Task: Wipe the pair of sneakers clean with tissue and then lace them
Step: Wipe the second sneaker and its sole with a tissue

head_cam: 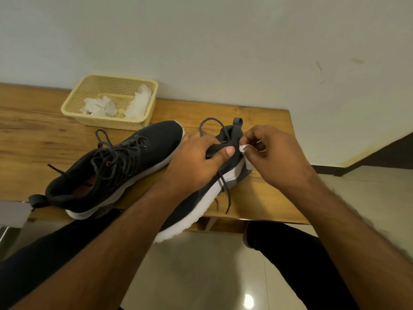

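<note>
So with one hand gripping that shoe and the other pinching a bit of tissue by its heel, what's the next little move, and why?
Probably rub the tissue along the heel side of the right sneaker. The left hand already steadies that sneaker, and the right hand pinches the tissue against its dark upper, just above the white sole. Lacing looks like a later step.

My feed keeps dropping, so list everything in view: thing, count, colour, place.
Table: one, wooden, against the wall.
Basket: one, cream, far left of the table.
Used tissues: two wads, white, in the basket.
Left sneaker: one, black, white sole, table, laced.
Right sneaker: one, black, white sole, toe overhanging the table edge.
Tissue: one, white, at that sneaker's heel.
Hands: left hand grips the right sneaker; right hand pinches the tissue.
</note>
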